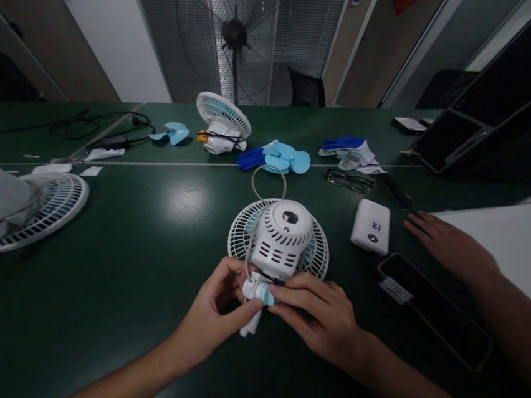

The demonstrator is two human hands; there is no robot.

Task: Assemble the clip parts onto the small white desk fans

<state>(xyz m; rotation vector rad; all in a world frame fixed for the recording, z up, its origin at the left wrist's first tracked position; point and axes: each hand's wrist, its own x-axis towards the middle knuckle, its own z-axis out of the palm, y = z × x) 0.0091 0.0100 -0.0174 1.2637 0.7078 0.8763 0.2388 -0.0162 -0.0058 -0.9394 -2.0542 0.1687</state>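
Note:
A small white fan (284, 235) lies on the green table with its round grille (238, 230) down and its motor housing up. At its near end is a white clip base with a light-blue knob (266, 294). My left hand (223, 300) is closed around the left side of the clip, thumb against it by the knob. The fingers of my right hand (316, 313) pinch the light-blue knob from the right. A grey cord (267, 167) loops over the housing and past the far side of the grille. Part of the clip is hidden by my fingers.
Another person's hand (453, 246) rests at right, near a white box (371, 226) and a black flat case (436, 311). Other fans (223, 122), light-blue blades (287, 158), blue-white gloves (348, 150) and glasses (349, 180) lie on the table (159, 265). Another fan (7, 205) sits left.

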